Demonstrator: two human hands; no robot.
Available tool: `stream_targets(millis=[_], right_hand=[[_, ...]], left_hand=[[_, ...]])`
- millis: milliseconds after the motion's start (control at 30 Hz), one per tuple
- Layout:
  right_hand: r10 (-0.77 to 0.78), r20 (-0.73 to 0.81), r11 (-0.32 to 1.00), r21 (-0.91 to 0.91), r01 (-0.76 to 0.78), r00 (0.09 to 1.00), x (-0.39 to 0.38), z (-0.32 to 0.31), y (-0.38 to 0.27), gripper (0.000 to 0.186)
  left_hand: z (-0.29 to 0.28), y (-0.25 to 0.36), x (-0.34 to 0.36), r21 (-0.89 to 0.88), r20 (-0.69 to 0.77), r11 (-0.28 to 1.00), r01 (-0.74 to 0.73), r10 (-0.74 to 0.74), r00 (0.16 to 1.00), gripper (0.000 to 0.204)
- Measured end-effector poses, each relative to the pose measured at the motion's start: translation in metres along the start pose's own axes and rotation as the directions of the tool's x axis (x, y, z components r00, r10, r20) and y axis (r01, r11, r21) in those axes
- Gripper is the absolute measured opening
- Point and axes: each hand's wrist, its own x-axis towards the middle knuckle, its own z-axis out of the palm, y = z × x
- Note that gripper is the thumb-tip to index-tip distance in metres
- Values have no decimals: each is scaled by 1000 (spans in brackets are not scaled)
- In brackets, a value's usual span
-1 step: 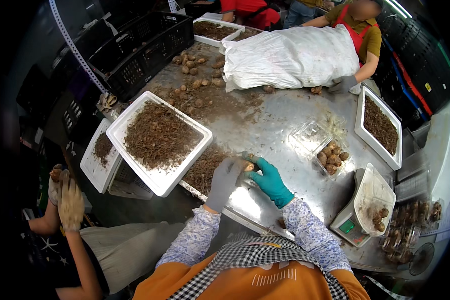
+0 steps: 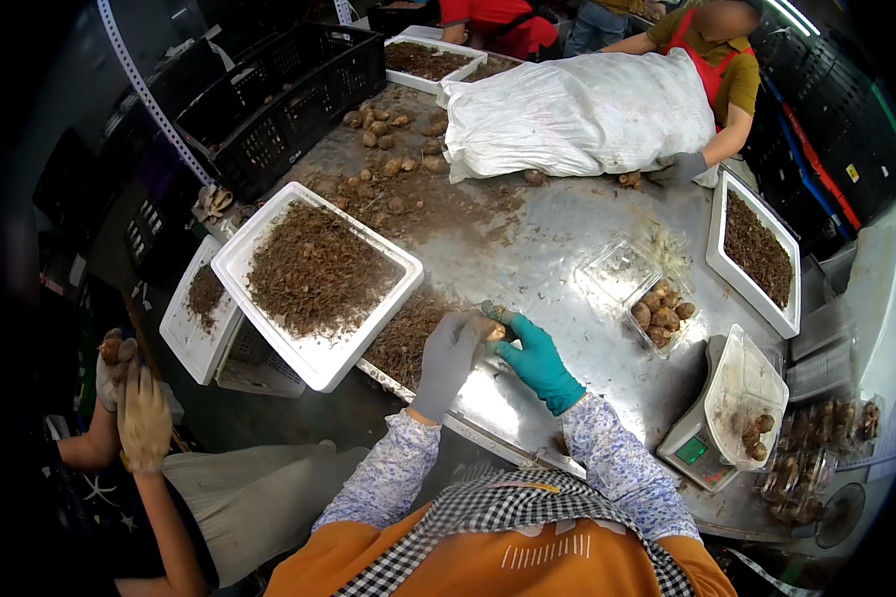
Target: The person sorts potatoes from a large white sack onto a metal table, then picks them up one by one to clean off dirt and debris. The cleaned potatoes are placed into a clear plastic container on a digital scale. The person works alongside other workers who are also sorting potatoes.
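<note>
Over the metal table, my two gloved hands meet around a small brown taro with a pale patch. My left hand, in a grey glove, is closed around it from the left. From the right, my right hand in a teal glove has its thumb and fingers bent against the same taro. The right fingertips look dirty, and whether they hold a small tool is hidden. Brown peelings lie beside my left hand. Ahead to the right, an open clear plastic box contains several taros.
A white foam tray of peelings stands left; another is at right. A scale bears a box with taros. A white sack lies across the far side, near a co-worker's gloved hand. Another co-worker's hands are at left.
My hands and the taro stay practically in place. The co-worker's gloved hands at the left have shifted slightly, and the far co-worker's glove by the sack has moved a little.
</note>
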Motion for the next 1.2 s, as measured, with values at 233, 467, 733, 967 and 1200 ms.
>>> stream_targets(millis=[233,467,733,967,1200], right_hand=[[-237,-22,964,-133,232,971,-9,3,11,51],[-4,-56,987,157,13,998,-11,1,-4,45],[-186,-7,982,18,186,982,-19,3,14,46],[-194,-17,969,150,194,981,-19,-5,16,53],[61,-41,900,434,-38,997,-26,-18,7,55]], left_hand=[[-7,-8,12,506,-47,808,-302,375,926,17],[0,-3,1,432,-113,840,-329,412,904,7],[-5,-5,11,622,-147,746,-238,410,900,17],[0,14,-19,67,111,998,20,-28,993,35],[3,10,-27,149,112,951,-271,256,960,40]])
